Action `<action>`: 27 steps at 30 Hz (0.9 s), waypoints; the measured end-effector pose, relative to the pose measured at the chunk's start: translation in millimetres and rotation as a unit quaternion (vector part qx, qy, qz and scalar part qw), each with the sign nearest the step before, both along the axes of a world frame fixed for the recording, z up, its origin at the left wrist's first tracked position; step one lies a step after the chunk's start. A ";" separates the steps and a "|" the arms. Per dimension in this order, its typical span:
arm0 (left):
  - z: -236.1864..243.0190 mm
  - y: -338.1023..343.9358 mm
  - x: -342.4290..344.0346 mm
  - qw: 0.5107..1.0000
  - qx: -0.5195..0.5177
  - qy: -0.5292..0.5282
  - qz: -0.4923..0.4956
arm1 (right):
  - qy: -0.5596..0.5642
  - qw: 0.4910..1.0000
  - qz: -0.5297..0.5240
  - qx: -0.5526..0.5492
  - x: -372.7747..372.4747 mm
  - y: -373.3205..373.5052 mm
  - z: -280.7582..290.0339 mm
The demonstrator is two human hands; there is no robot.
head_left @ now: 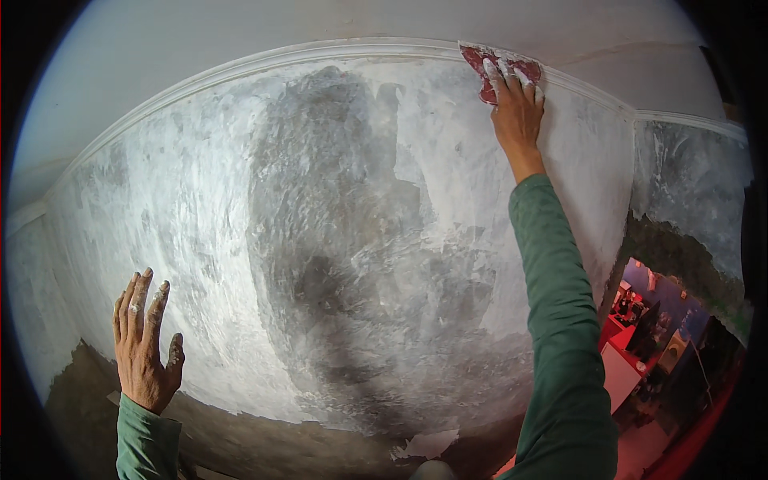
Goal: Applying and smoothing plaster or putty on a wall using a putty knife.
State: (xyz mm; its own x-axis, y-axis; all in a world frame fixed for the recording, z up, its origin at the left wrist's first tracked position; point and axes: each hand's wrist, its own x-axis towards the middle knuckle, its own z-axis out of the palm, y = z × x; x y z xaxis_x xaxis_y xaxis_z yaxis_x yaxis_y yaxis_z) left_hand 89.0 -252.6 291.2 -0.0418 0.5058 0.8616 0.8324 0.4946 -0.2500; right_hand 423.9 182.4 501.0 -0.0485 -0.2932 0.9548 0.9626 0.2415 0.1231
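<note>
My right hand (518, 120) reaches high with its fingers spread over a flat red putty spreader (474, 60) smeared with white. The spreader lies against the top of the wall (448, 192), at the white moulding (336, 52). White paste coats my right fingertips. Lower at the left, my left hand (146, 352) is open, its fingers stretched upward and dusted with white. It is in front of the wall; whether it touches the surface I cannot tell. Patchy white and grey plaster covers the wall, with a darker grey area in the middle.
A pale ceiling (384, 20) meets the moulding above. Along the bottom runs a rough brown band of wall (264, 444). At the lower right, past the wall's edge, there is a red-lit space with cluttered objects (652, 328). Another plastered wall (688, 176) stands at the far right.
</note>
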 end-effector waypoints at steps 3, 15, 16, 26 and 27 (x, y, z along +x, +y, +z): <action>-4.7 -8.6 1.7 1.000 0.004 -0.012 0.006 | 0.010 0.999 -0.011 0.032 -11.9 16.8 6.9; -32.6 -3.5 -13.1 0.997 -0.010 -0.074 0.022 | -0.031 0.997 0.014 -0.070 36.8 15.4 -22.4; -34.5 -1.2 -14.3 0.997 -0.016 -0.079 0.019 | -0.030 0.998 0.027 -0.057 50.5 17.9 -26.0; -56.0 -17.0 -24.8 0.991 -0.064 -0.068 0.092 | 0.040 0.997 -0.069 -0.020 138.8 77.6 -12.1; -58.4 -23.1 -26.5 0.988 -0.075 -0.065 0.117 | 0.042 0.997 -0.070 -0.013 138.9 80.0 -8.2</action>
State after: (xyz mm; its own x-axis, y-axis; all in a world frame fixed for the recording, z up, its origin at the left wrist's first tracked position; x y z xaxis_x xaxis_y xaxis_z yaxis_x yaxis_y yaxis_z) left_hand 62.5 -275.7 232.8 -0.2786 0.5899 0.7578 0.7288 0.6438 -0.2332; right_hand 562.8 262.4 492.8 -0.0060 -0.2638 0.9646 0.9938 0.1057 0.0351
